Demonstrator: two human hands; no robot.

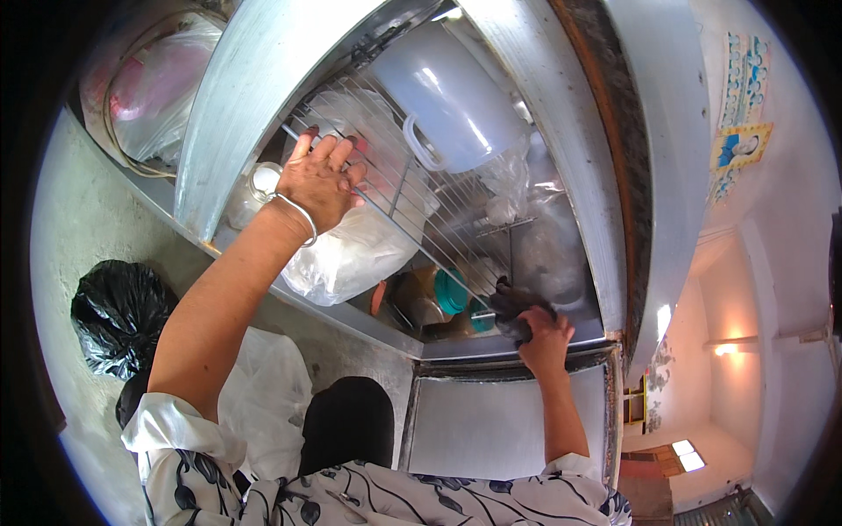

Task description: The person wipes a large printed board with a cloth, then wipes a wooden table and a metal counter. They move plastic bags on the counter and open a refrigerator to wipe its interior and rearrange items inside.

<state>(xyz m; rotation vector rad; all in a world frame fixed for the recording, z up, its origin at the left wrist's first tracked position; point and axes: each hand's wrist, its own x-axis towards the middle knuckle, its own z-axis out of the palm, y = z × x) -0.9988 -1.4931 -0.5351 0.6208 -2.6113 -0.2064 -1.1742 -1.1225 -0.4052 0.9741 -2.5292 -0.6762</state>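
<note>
My left hand (325,174) grips the front bar of a wire shelf (398,187) inside a metal-lined refrigerator or cabinet. A metal bangle circles that wrist. My right hand (547,335) holds a crumpled dark cloth (516,309) against the shelf's other front corner. On the shelf rests a translucent plastic pitcher (454,98) with its handle toward me, beside a clear plastic bag (510,187). Under the wires lie a filled white plastic bag (355,253), a jar with a teal lid (450,290) and, near my left wrist, a container with a white lid (266,178).
An opened door panel (500,424) stands at the lower right of the compartment. A knotted black plastic bag (118,315) and a white plastic bag (266,394) sit on the floor at my left. A basket with bagged contents (154,92) lies beyond the metal side frame (240,85).
</note>
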